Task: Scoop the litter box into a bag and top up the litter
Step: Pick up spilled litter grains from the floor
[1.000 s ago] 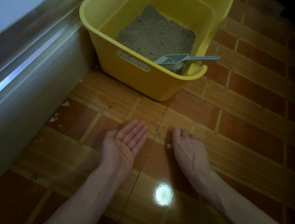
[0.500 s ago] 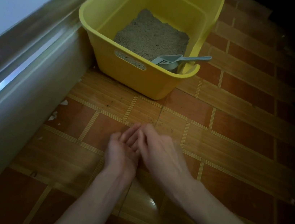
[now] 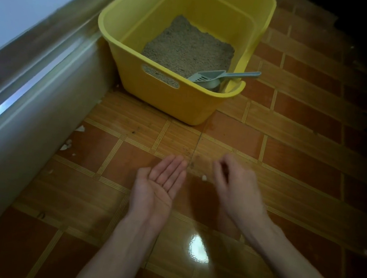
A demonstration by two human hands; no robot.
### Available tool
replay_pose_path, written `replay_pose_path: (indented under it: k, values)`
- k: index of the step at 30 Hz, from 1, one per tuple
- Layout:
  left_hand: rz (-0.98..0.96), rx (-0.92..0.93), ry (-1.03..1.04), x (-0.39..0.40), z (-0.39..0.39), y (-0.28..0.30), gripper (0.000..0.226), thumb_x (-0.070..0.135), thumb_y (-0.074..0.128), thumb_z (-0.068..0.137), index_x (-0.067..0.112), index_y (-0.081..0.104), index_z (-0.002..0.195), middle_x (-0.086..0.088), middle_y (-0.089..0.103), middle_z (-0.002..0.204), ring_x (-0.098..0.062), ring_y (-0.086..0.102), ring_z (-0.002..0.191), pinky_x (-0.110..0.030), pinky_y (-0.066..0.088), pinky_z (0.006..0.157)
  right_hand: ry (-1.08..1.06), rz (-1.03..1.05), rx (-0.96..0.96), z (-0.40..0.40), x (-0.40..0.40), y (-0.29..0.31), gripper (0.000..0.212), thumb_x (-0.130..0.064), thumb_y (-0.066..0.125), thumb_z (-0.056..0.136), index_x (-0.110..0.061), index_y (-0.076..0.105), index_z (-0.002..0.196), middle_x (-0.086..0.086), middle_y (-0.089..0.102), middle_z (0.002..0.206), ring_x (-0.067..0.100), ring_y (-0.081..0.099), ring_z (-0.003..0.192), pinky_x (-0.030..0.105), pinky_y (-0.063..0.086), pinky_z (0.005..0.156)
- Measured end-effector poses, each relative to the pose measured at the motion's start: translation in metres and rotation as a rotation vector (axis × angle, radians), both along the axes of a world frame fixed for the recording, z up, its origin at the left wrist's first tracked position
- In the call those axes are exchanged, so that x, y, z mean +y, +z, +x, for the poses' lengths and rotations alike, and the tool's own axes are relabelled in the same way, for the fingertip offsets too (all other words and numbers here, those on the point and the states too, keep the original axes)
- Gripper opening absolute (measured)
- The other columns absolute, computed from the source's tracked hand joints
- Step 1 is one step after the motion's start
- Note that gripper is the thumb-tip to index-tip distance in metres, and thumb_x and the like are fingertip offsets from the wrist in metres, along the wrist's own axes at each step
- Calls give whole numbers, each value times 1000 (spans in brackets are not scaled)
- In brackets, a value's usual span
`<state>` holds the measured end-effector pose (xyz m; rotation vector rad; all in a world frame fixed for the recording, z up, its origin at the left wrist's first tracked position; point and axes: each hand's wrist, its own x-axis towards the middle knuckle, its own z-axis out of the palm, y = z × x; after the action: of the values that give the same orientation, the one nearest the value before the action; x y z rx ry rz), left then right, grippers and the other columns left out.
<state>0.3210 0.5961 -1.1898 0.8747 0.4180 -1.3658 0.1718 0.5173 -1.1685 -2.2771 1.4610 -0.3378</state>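
Litter box (image 3: 183, 101): I see a yellow plastic tub on the tiled floor, set against the metal sill at the left, well beyond both hands. It has a slot handle in its near wall and another in its far wall.
Litter (image 3: 188, 45): grey-brown grains cover most of the tub's bottom; some show through the near handle slot.
Scoop (image 3: 212, 77): a grey slotted scoop lies in the tub's near right corner, its handle propped on the right rim and sticking out past it. Something pale sits under its blade; I cannot make out what.
Left hand (image 3: 160, 182): palm up, fingers straight and together, low over the tiles. I see nothing in the palm.
Right hand (image 3: 234, 188): back toward me, blurred, fingers bent downward above the floor. I cannot tell whether the fingertips pinch anything.
White crumb (image 3: 204, 177): a small pale bit on the tile between the two hands, just beside the right hand's fingers.
Floor (image 3: 293, 154): orange-brown tiles with striped bands; a bright glare spot lies between my forearms, and more pale flakes lie along the sill.
Writing: I read no label or brand anywhere.
Cut off: both forearms run out of the bottom edge; the upper right corner is too dark to read.
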Motion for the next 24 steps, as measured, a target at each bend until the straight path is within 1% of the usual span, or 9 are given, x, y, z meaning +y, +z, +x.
replay_pose_path:
  k: [2, 5, 8, 12, 15, 17, 20, 23, 24]
  values:
    - [-1, 1, 6, 0, -3, 0, 47, 23, 25, 105, -1, 62, 120, -17, 73, 115, -25, 72, 106, -34, 51, 95, -56, -2, 180, -18, -17, -10, 26, -39, 39, 108, -21, 48, 90, -7, 54, 68, 18, 52, 54, 30, 36, 47]
    - [12, -4, 20, -1, -3, 2, 49, 24, 24, 106, -2, 62, 120, -18, 73, 116, -26, 72, 106, -35, 52, 97, -92, -10, 398, -27, -31, -24, 38, -46, 28, 108, -17, 51, 98, 4, 59, 79, 27, 47, 62, 35, 36, 57]
    - [4, -20, 41, -3, 1, 3, 48, 25, 23, 106, -1, 62, 120, -18, 73, 115, -26, 72, 107, -35, 53, 96, -84, -40, 397, -10, -37, -36, 49, -49, 27, 108, -12, 60, 107, 4, 54, 78, 26, 54, 64, 35, 43, 57]
    - [0, -53, 39, -4, 4, 5, 47, 24, 23, 106, 0, 62, 118, -18, 73, 115, -27, 71, 109, -36, 51, 100, 28, -92, 358, 25, -37, -43, 57, -59, 26, 105, -14, 61, 108, 10, 65, 86, 30, 64, 69, 35, 49, 56]
    - [-6, -69, 48, -1, 9, 4, 48, 24, 22, 106, 0, 61, 120, -18, 73, 116, -28, 70, 110, -37, 50, 102, 102, -178, 444, 42, -36, -43, 69, -72, 21, 98, -15, 58, 108, 9, 65, 88, 28, 66, 70, 32, 44, 50]
    - [0, -77, 57, 0, 12, 4, 50, 25, 21, 106, 0, 62, 120, -18, 73, 116, -27, 70, 110, -37, 50, 102, 156, -231, 500, 50, -36, -45, 69, -73, 21, 98, -15, 56, 112, 9, 65, 91, 28, 66, 68, 31, 39, 48]
    - [4, -81, 73, 1, 18, 3, 50, 26, 21, 106, 0, 62, 118, -18, 73, 116, -28, 70, 110, -37, 50, 101, 232, -260, 501, 56, -33, -48, 48, -56, 29, 105, -16, 54, 112, 9, 64, 97, 29, 66, 64, 31, 36, 46]
    - [9, -86, 88, 2, 21, 3, 50, 26, 21, 106, 0, 62, 118, -18, 73, 116, -28, 71, 109, -37, 51, 100, 298, -239, 504, 54, -31, -48, 18, -25, 36, 109, -13, 48, 115, 11, 62, 103, 30, 66, 65, 34, 38, 47]
    - [7, -86, 94, 3, 21, 3, 50, 26, 21, 105, 0, 62, 118, -18, 73, 116, -27, 71, 109, -36, 51, 100, 315, -227, 520, 53, -30, -47, 14, -16, 37, 108, -12, 46, 117, 12, 62, 105, 31, 67, 68, 35, 39, 48]
